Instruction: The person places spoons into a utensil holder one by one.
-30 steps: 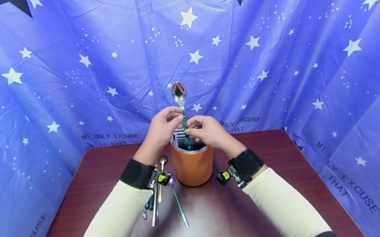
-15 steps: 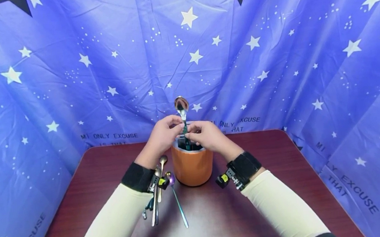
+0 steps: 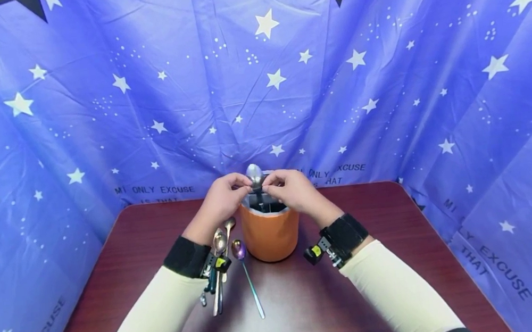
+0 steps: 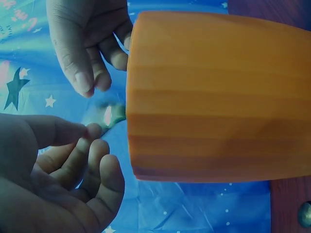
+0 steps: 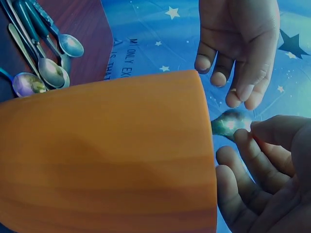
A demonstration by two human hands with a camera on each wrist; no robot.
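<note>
A silver spoon [image 3: 254,173] stands upright with its bowl on top and its handle down inside an orange cylindrical holder [image 3: 271,235]. The holder has a white rim and a dark interior; the lower handle is hidden. At the left edge of the bowl, my left hand [image 3: 226,197] pinches with thumb and index finger. Opposite it, my right hand [image 3: 291,189] does likewise at the right edge. The right wrist view shows the spoon bowl [image 5: 232,122] close to the holder's mouth, beside my right thumb and index finger. In the left wrist view the bowl looks blurred.
Several spoons [image 5: 51,70] lie on the dark red table [image 3: 355,291] left of the holder, partly under my left wrist. One iridescent purple spoon [image 3: 238,250] lies apart, handle toward me. A blue star-printed curtain [image 3: 258,81] hangs behind and at both sides.
The spoon has gone down into the holder, its bowl dropping to rim height. Both hands have lowered slightly, and their fingertips are now at the bowl instead of the handle.
</note>
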